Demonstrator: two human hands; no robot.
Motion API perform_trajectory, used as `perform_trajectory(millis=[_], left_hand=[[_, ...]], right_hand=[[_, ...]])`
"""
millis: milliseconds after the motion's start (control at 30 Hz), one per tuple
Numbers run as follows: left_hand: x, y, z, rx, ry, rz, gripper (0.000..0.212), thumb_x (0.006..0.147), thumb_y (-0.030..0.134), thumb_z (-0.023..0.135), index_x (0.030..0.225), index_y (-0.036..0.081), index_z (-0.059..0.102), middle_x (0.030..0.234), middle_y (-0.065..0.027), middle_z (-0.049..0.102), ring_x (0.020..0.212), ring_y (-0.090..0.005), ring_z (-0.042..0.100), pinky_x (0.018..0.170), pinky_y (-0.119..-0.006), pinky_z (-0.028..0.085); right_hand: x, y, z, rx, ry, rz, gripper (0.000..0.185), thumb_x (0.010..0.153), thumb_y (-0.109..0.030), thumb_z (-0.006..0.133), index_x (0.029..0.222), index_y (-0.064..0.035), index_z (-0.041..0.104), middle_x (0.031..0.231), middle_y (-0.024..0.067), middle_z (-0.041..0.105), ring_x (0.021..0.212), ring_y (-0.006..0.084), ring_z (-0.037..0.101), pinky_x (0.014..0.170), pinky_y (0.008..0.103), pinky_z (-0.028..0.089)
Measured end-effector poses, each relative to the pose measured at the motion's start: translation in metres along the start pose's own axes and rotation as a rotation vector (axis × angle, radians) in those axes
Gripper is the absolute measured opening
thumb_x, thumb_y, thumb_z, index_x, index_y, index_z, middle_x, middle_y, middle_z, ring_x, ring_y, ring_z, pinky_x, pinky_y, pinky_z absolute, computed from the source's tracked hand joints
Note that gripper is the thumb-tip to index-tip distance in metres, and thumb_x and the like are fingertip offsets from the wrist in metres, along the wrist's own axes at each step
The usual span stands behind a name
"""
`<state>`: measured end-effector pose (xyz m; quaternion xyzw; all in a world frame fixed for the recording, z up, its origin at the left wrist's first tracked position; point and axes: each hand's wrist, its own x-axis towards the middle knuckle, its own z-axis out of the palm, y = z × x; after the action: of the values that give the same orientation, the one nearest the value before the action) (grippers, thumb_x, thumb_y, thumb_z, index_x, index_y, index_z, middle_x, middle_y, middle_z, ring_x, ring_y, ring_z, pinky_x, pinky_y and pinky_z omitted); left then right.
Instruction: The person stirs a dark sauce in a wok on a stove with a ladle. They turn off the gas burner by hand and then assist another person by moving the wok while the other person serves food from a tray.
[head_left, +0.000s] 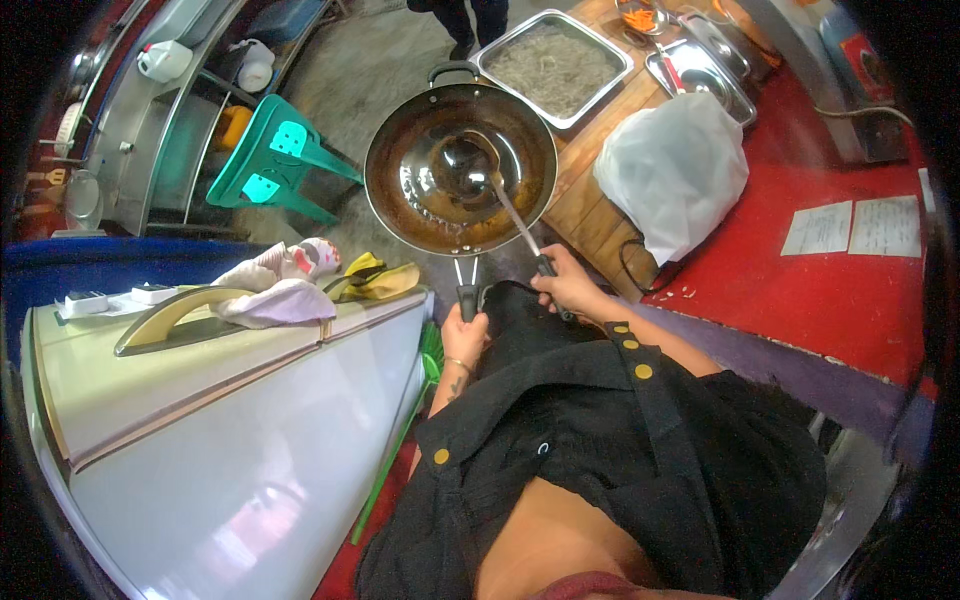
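Observation:
My left hand (463, 336) is closed around the black handle of a large, dark-brown wok (420, 202), holding it out in front of me. A little of what looks like shiny dark liquid lies in the bottom of the wok. In my right hand (566, 281) is the black grip of a metal ladle or cooking spoon (517, 217), whose head rests inside the wok near its middle. The wok's far loop handle (453, 69) points away from me, close to a steel tray (559, 124) that holds pale, noodle-like strands on a wooden table.
Right: a white plastic bag (671, 169), steel trays (694, 67) and two papers (885, 226) bearing writing. Left: a white chest freezer (247, 427) with cloths (281, 300) on top, and a green plastic stool (247, 161). Another person's legs (461, 26) stand beyond the wok.

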<state>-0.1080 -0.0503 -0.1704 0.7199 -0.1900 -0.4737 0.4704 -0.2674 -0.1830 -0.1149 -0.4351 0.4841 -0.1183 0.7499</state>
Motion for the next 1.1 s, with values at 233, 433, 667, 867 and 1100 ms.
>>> perform_trajectory(millis=[233,433,667,867,1100], left_hand=[[0.013,-0.018,-0.002,-0.009,-0.009,0.074,0.008,0.073,0.008,0.054,0.078,0.004,0.048,0.057,0.0,0.047,0.042,-0.0085,0.045,0.039,-0.022,0.04],[0.012,-0.012,0.002,-0.001,0.014,0.071,0.008,0.073,0.007,0.054,0.077,0.004,0.048,0.057,0.0002,0.046,0.043,-0.0085,0.044,0.04,-0.023,0.041],[0.017,-0.014,-0.001,0.055,0.043,0.052,0.016,0.07,0.016,0.057,0.077,0.003,0.053,0.055,-0.0028,0.052,0.045,-0.0103,0.052,0.044,-0.024,0.043],[0.016,-0.013,-0.006,0.118,0.05,0.035,0.017,0.069,0.016,0.057,0.077,0.003,0.053,0.056,-0.0028,0.053,0.045,-0.0102,0.052,0.044,-0.024,0.043],[0.014,-0.009,-0.004,0.121,0.041,0.058,0.015,0.069,0.015,0.057,0.078,0.003,0.054,0.057,-0.003,0.054,0.045,-0.0105,0.052,0.045,-0.024,0.043]], right_hand=[[0.003,0.02,-0.027,-0.76,0.313,-0.676,0.041,0.079,-0.009,0.052,0.116,-0.0011,0.037,0.093,0.0236,0.051,0.084,0.0341,0.055,0.069,0.0391,0.044],[-0.009,0.024,-0.033,-0.848,0.327,-0.581,0.048,0.082,-0.01,0.048,0.127,-0.0063,0.033,0.095,0.0194,0.048,0.087,0.0373,0.05,0.074,0.042,0.041],[-0.014,0.032,-0.046,-0.854,0.319,-0.539,0.05,0.081,-0.007,0.048,0.129,-0.0097,0.034,0.089,0.02,0.048,0.085,0.0358,0.05,0.075,0.0374,0.04],[-0.013,0.041,-0.055,-0.867,0.33,-0.63,0.053,0.08,-0.006,0.049,0.13,-0.0117,0.034,0.086,0.0187,0.049,0.082,0.0347,0.051,0.073,0.0371,0.041],[-0.013,0.038,-0.06,-0.781,0.306,-0.743,0.051,0.08,-0.008,0.05,0.129,-0.009,0.035,0.085,0.0196,0.05,0.081,0.0348,0.051,0.073,0.036,0.04]])
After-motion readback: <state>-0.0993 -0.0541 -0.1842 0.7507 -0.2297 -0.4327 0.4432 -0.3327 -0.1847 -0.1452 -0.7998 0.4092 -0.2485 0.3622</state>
